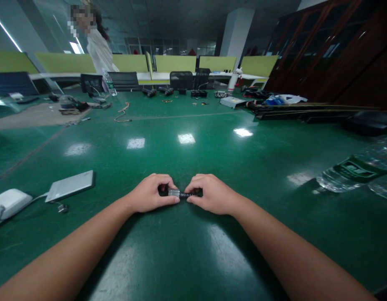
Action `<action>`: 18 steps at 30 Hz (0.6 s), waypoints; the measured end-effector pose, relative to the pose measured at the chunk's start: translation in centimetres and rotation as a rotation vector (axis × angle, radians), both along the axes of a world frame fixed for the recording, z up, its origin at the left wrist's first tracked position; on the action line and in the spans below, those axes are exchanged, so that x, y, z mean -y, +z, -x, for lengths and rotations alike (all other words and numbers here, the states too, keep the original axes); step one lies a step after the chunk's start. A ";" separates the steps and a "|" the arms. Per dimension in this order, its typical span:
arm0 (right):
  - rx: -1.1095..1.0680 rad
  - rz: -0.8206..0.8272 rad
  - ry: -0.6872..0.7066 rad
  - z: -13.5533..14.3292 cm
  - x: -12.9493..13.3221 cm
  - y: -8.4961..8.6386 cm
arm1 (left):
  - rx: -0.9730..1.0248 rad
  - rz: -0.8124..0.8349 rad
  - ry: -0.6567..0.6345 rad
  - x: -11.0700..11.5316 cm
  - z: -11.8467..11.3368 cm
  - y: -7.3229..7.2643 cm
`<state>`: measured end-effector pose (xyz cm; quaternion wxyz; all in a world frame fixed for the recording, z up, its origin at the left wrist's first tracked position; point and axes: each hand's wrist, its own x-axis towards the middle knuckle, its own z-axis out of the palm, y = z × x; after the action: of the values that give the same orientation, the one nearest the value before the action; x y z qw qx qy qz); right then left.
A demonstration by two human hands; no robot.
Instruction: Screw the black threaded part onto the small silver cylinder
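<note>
Cylinder [174, 192] pinched in left hand [151, 193], dark rod [183, 195] at its end pinched in right hand [214, 194], both grips narrow, green table [181, 255] beneath, bottle [347, 174] well apart.

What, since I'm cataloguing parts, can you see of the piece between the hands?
The piece is small: a shiny grey, perhaps metal cylinder meeting a thin, dark, ridged shaft. It runs roughly level, side to side, near the table; contact there is unclear. The left hand pinches the cylinder, the right hand the shaft.
</note>
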<state>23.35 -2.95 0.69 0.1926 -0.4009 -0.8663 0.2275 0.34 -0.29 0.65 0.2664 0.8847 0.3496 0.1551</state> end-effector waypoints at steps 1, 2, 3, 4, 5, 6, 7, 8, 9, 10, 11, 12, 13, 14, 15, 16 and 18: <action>0.001 0.004 -0.002 0.0 0.0 0.0 | 0.001 0.001 0.000 0.0 0.0 0.0; 0.002 0.007 -0.004 -0.1 0.0 0.1 | 0.000 0.002 0.001 0.0 0.0 0.0; 0.003 0.008 -0.006 -0.1 0.1 0.1 | -0.002 0.002 0.003 0.0 0.0 0.0; 0.004 0.010 -0.008 -0.1 0.1 0.2 | -0.006 0.003 0.005 0.0 0.0 0.0; 0.006 0.011 -0.010 -0.2 0.1 0.2 | -0.009 0.003 0.007 0.0 -0.1 0.0; 0.008 0.013 -0.011 -0.2 0.1 0.3 | -0.010 0.003 0.009 0.0 -0.1 0.0; 0.010 0.016 -0.013 -0.3 0.1 0.3 | -0.011 0.003 0.010 0.0 -0.1 0.1; 0.013 0.019 -0.013 -0.4 0.1 0.3 | -0.010 0.004 0.012 0.0 -0.2 0.1; 0.014 0.023 -0.015 -0.4 0.1 0.3 | -0.008 0.007 0.015 0.0 -0.2 0.1; 0.016 0.027 -0.017 -0.5 0.1 0.4 | -0.004 0.013 0.020 0.1 -0.2 0.1; 0.016 0.032 -0.019 -0.5 0.1 0.4 | 0.000 0.019 0.026 0.1 -0.2 0.1; 0.017 0.035 -0.020 -0.6 0.0 0.4 | 0.003 0.027 0.032 0.1 -0.2 0.1; 0.018 0.039 -0.022 -0.6 0.0 0.3 | 0.006 0.033 0.040 0.1 -0.2 0.1; 0.018 0.041 -0.026 -0.6 0.0 0.3 | 0.008 0.038 0.046 0.1 -0.2 0.1; 0.019 0.043 -0.030 -0.7 0.0 0.3 | 0.008 0.040 0.050 0.1 -0.2 0.1; 0.021 0.044 -0.034 -0.7 0.0 0.3 | 0.007 0.042 0.053 0.1 -0.2 0.0; 0.024 0.044 -0.039 -0.7 0.0 0.2 | 0.005 0.046 0.058 0.1 -0.2 0.0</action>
<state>24.08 -2.97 0.89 0.1777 -0.4246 -0.8553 0.2379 0.58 -0.36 0.66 0.2827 0.8676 0.3778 0.1570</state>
